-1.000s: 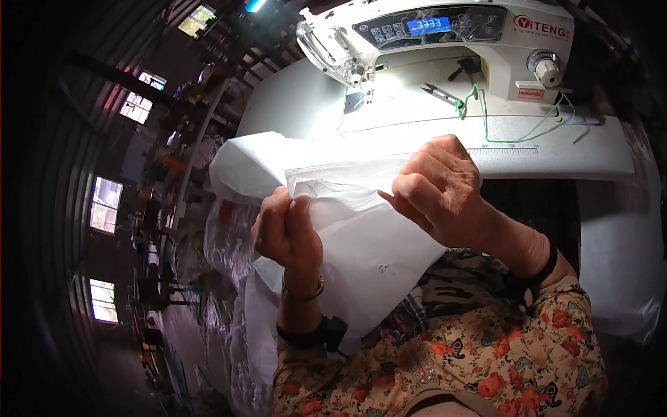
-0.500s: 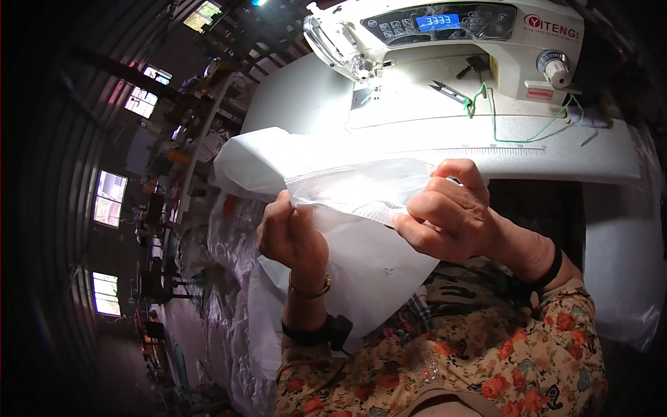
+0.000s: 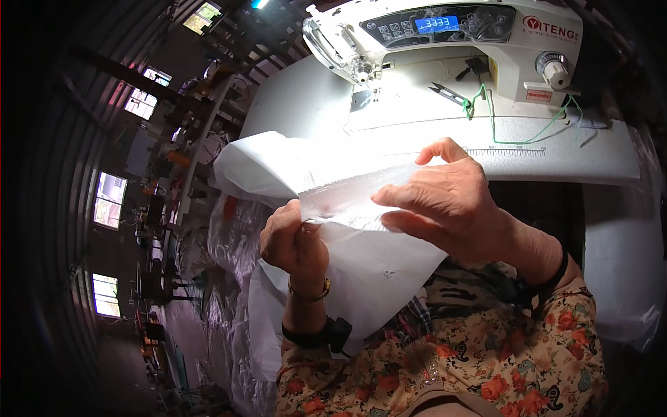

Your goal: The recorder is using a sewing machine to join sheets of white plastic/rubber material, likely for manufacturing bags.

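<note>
Glare: washed-out tabletop (image 3: 396, 135) | Background: dim (bright windows (image 3: 109, 199) at left) | Edges: fisheye-bent, dark

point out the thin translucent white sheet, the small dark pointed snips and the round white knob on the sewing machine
Thin translucent white sheet (image 3: 360, 263): head view, on its lower hanging part
Small dark pointed snips (image 3: 447, 92): head view, on the blades
Round white knob (image 3: 556, 74): head view, on its outer face
</note>
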`<act>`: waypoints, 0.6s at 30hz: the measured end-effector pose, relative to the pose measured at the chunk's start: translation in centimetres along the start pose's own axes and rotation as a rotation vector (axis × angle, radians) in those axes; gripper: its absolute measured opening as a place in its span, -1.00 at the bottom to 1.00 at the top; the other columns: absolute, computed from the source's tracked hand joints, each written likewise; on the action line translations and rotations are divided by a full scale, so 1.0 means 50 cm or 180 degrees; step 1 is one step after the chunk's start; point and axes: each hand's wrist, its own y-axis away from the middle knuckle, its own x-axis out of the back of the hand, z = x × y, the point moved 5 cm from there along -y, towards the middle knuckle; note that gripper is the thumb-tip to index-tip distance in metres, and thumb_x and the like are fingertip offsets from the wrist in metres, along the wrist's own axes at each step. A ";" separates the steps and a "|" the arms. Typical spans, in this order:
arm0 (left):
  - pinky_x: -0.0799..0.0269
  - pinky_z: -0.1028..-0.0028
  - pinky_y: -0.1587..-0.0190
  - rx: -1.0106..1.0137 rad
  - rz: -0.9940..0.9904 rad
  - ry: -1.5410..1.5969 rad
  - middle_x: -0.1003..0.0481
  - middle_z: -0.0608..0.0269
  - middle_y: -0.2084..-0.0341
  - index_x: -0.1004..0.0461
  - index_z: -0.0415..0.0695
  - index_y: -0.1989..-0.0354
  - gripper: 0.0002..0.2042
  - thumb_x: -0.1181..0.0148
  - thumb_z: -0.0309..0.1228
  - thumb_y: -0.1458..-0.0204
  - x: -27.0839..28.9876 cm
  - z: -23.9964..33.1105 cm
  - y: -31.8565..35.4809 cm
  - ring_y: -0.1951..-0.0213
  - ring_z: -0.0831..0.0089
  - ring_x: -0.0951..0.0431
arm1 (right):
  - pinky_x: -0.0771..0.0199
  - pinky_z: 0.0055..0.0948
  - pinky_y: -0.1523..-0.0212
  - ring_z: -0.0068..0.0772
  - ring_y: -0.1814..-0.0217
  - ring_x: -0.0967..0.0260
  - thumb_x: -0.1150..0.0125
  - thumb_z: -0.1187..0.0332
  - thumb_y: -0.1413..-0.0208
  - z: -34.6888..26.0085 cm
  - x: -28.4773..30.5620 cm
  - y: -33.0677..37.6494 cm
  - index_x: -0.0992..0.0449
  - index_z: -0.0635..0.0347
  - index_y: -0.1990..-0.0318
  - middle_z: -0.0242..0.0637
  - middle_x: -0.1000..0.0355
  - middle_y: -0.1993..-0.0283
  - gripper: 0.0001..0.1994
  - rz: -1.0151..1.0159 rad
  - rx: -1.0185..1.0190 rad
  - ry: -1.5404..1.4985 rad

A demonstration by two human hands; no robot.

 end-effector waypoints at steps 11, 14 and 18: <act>-0.30 0.57 0.47 -0.0013 -0.0018 0.0060 -0.51 0.24 0.59 -0.48 -0.24 0.38 -0.78 -0.27 -0.32 -0.09 0.001 -0.001 0.004 0.57 0.51 -0.41 | -0.32 -0.24 0.10 -0.37 0.29 -0.43 -0.19 0.46 -0.06 0.007 -0.011 -0.030 -0.40 0.11 0.34 -0.34 -0.43 0.40 -0.92 -0.0301 -0.0116 -0.0370; -0.30 0.56 0.48 0.0201 -0.0051 0.0119 -0.52 0.23 0.58 -0.49 -0.25 0.36 -0.81 -0.26 -0.35 -0.08 0.003 -0.011 0.012 0.57 0.51 -0.43 | -0.36 -0.28 0.07 -0.29 0.25 -0.43 -0.17 0.49 -0.08 0.023 -0.009 -0.025 -0.41 0.19 0.28 -0.26 -0.44 0.35 -0.92 -0.0222 -0.0380 -0.0360; -0.31 0.57 0.49 0.0443 -0.0138 0.0093 -0.53 0.23 0.57 -0.53 -0.25 0.33 -0.87 -0.24 -0.42 -0.06 0.000 -0.007 0.000 0.58 0.53 -0.44 | -0.45 -0.31 0.10 -0.29 0.14 -0.45 -0.08 0.35 -0.23 0.034 0.023 -0.003 -0.38 0.33 0.12 -0.15 -0.45 0.21 -0.80 0.0583 -0.0576 -0.0949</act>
